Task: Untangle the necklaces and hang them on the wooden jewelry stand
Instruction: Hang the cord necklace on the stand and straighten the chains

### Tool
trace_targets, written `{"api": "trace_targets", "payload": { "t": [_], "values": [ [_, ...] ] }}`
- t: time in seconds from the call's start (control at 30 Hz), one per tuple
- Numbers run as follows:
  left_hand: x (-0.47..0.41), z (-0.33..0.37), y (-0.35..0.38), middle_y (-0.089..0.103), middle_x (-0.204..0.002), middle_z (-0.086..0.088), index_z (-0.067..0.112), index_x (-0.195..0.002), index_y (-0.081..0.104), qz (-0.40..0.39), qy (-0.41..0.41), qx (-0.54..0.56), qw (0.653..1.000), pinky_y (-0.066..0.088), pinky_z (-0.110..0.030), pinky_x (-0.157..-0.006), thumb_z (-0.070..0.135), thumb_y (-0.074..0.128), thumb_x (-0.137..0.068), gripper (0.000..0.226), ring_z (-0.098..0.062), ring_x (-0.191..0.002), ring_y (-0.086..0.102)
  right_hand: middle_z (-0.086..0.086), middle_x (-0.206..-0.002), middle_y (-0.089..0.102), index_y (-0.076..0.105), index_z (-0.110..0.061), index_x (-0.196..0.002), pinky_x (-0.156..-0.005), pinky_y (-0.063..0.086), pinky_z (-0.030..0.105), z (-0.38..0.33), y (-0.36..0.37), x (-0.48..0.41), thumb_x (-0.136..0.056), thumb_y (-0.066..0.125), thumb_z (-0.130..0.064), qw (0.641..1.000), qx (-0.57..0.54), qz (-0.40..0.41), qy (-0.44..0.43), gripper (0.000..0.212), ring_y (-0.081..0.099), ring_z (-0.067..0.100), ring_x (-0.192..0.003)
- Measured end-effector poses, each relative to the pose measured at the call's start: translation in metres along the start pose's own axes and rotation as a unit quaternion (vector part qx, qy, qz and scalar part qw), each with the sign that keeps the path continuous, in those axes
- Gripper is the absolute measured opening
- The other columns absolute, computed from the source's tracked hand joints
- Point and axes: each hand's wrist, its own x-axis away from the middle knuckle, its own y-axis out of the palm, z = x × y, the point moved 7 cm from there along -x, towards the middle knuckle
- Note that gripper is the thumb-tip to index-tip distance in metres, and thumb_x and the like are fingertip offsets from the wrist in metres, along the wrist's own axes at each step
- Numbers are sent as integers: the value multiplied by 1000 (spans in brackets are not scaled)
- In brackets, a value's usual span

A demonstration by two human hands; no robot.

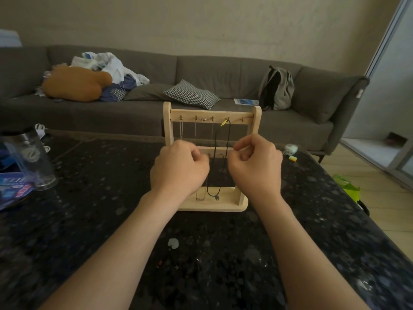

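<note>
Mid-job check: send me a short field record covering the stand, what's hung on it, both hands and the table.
stand: light wooden jewelry stand, upright on the dark speckled stone table
hung: black cord necklace on a top-bar hook; thin silver chains on hooks to its left
left: left hand, grip curled, in front of the stand's middle bar; anything held is too fine to see
right: right hand, grip curled, thumb against forefinger; contents unclear
nearby: clear plastic tumbler on the table's left side

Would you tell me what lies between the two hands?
Head view: the black cord hangs from the stand between the left hand and the right hand.
</note>
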Motion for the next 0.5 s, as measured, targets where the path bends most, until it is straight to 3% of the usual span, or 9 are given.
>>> {"api": "trace_targets", "payload": {
  "t": [0.07,0.13,0.2,0.27,0.33,0.4,0.5],
  "values": [
    [9,-12,9,72,-81,7,31,-93,74,-78,-21,-44,996,66,-43,-80,33,64,-105,16,-12,-73,72,-8,-68,65,68,-26,-94,-74,54,22,4,8,11,-90,73,-14,999,7,-41,-2,14,64,8,-69],
    [20,-28,21,70,-97,8,29,-108,76,-163,-42,-99,981,65,-43,-87,30,66,-104,11,-13,-86,72,-7,-67,66,68,-28,-96,-68,52,15,10,20,24,-91,73,-15,995,24,-99,5,15,64,4,-63],
    [30,-45,30,65,-110,7,28,-116,74,-227,-59,-149,961,64,-41,-90,25,69,-102,15,-12,-93,69,-8,-77,70,68,-30,-102,-66,54,14,17,34,37,-93,75,-19,985,52,-164,17,16,67,2,-66],
    [42,-59,34,58,-111,6,30,-115,72,-282,-72,-186,939,63,-40,-93,18,70,-100,19,-11,-94,64,-8,-95,71,68,-33,-105,-72,57,19,23,46,51,-94,76,-25,969,92,-226,20,16,69,4,-79],
    [54,-69,37,53,-110,7,32,-113,71,-343,-79,-210,912,61,-39,-97,9,70,-98,27,-12,-98,61,-8,-103,68,69,-33,-102,-78,62,26,26,57,64,-95,76,-28,949,127,-287,19,11,69,7,-86],
    [65,-77,40,56,-115,6,33,-114,70,-401,-78,-222,885,60,-36,-97,5,75,-94,34,-15,-105,62,-11,-99,66,72,-30,-100,-79,63,26,25,68,79,-97,74,-26,920,162,-357,-1,6,67,7,-87],
    [75,-84,44,61,-115,5,35,-111,69,-439,-79,-224,867,60,-33,-91,6,81,-90,38,-16,-105,64,-9,-98,72,75,-28,-100,-88,64,35,29,86,101,-99,73,-30,861,200,-468,-18,3,69,10,-91]
  ]
}}
